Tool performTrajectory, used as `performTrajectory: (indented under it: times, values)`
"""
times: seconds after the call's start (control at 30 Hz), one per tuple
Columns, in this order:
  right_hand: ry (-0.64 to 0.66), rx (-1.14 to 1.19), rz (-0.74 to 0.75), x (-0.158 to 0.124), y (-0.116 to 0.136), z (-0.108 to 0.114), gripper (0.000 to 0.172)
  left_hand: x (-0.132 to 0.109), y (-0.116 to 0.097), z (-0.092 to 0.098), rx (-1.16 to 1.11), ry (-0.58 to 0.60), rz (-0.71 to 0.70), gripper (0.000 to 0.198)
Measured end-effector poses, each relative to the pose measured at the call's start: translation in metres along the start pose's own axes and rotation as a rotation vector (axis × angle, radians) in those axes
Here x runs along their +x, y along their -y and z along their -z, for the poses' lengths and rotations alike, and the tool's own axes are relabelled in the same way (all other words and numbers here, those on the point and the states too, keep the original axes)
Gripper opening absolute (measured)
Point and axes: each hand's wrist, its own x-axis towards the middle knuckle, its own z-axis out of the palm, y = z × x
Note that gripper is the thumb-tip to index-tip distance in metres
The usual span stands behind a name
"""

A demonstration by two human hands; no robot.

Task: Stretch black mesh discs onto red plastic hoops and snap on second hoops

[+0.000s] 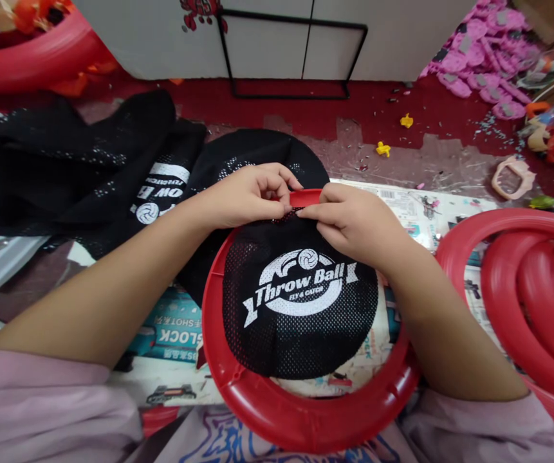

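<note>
— While both hands meet at the far edge of the hoop, what does each one hold?

— Item one, left hand (252,193): fingers curled, pinching the top hem of the black mesh net (296,321) against the far rim of the red hoop (305,411); item two, right hand (354,222): fingertips pinched on the same hem, just beside the left, thumb pressing down on the rim; neither hand lies slack.

— Where does the net lie from the hands?

— Toward the person, below the knuckles; it hangs inside the ring, white "Throw Ball" print facing up and reading upright; its top edge touches the rim at the far point only; the near edge falls short of the near rim, apart from it; both hands stand equally near the seam, one to each side of it.

— Around it?

— Pile of black nets (78,161), left and beyond, one touching the hoop's far side; stack of red hoops (522,283), right, near the forearm; printed cardboard (175,328) beneath the ring on the tabletop; pink plastic pieces (479,58) and small yellow bits (383,149) on the floor, well apart; a black wire frame (296,51) against the wall; nothing lies between hands and hem.
</note>
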Motion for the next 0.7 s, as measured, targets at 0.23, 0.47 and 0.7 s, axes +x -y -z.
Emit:
performTrajectory:
  times: [0.23,0.47,0.7]
  values:
    - [0.089,-0.111,0.020,-0.001,0.006,0.008,0.034,0.002,-0.002,-0.001,0.159,0.001,0.019,0.007]
    - [0.279,0.025,-0.022,-0.001,0.011,0.024,0.028,-0.001,-0.012,0.013,0.266,0.138,0.097,0.012]
    - [0.303,0.067,-0.046,-0.012,0.006,0.022,0.024,-0.001,-0.027,0.015,0.297,0.085,0.146,0.019]
